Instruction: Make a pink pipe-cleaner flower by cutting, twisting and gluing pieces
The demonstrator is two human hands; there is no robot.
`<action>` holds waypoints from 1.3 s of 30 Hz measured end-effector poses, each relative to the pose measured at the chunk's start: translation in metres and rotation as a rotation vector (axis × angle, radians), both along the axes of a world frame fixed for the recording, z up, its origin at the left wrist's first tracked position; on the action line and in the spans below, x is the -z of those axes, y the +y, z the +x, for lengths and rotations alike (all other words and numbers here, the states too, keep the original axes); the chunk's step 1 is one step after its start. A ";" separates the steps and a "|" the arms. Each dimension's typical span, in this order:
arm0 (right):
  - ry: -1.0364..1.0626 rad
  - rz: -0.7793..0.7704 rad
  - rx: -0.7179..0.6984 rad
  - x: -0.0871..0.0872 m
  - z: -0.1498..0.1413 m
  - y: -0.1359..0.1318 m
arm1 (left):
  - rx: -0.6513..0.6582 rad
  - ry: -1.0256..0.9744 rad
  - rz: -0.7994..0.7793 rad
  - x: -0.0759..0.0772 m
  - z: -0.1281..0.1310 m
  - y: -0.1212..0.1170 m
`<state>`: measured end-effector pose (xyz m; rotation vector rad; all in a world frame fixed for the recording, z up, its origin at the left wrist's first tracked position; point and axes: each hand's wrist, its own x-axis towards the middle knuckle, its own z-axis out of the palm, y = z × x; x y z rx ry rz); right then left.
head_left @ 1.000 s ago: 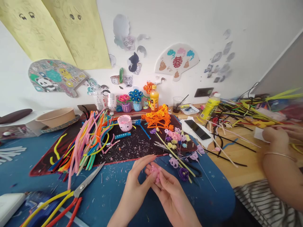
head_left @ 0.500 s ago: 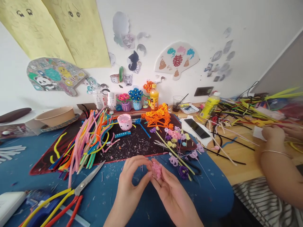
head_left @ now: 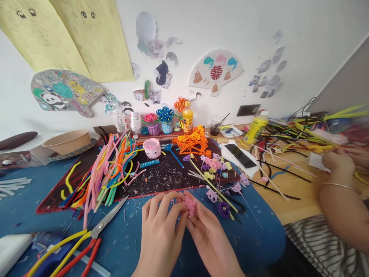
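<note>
A small pink pipe-cleaner flower (head_left: 190, 206) is between my two hands, above the front edge of the dark mat. My right hand (head_left: 210, 231) cradles it, with the fingers closed around its right side and underside. From the left, my left hand (head_left: 163, 223) pinches its edge with thumb and fingertips; the exact grip is partly hidden. Just right of my hands lies a bunch of purple, pink and yellow pipe-cleaner flowers (head_left: 215, 165) on green stems. Open scissors (head_left: 108, 219) lie to the left of my left hand.
Loose coloured pipe cleaners (head_left: 100, 169) lie on the mat (head_left: 167, 177) at left. Behind stand a pink pot (head_left: 152, 148), an orange pipe-cleaner heap (head_left: 191, 142) and a juice bottle (head_left: 188, 118). A phone (head_left: 238, 156) lies at right. Another person's arm (head_left: 340, 192) rests over the wooden table.
My left hand's fingers have closed in from a wide ring shape onto the pink flower. My right hand still cradles it. The other person's arm has shifted slightly right.
</note>
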<state>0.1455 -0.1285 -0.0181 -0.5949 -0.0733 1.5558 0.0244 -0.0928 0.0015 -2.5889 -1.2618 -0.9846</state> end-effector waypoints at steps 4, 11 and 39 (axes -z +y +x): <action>-0.020 -0.001 -0.003 0.003 0.000 0.001 | 0.010 -0.017 -0.042 0.002 0.000 0.001; 0.019 0.030 -0.017 0.006 0.002 0.003 | 0.018 -0.179 -0.228 0.005 -0.006 0.007; 0.011 -0.021 -0.060 0.008 -0.004 0.001 | 0.097 0.014 -0.232 0.013 -0.016 0.000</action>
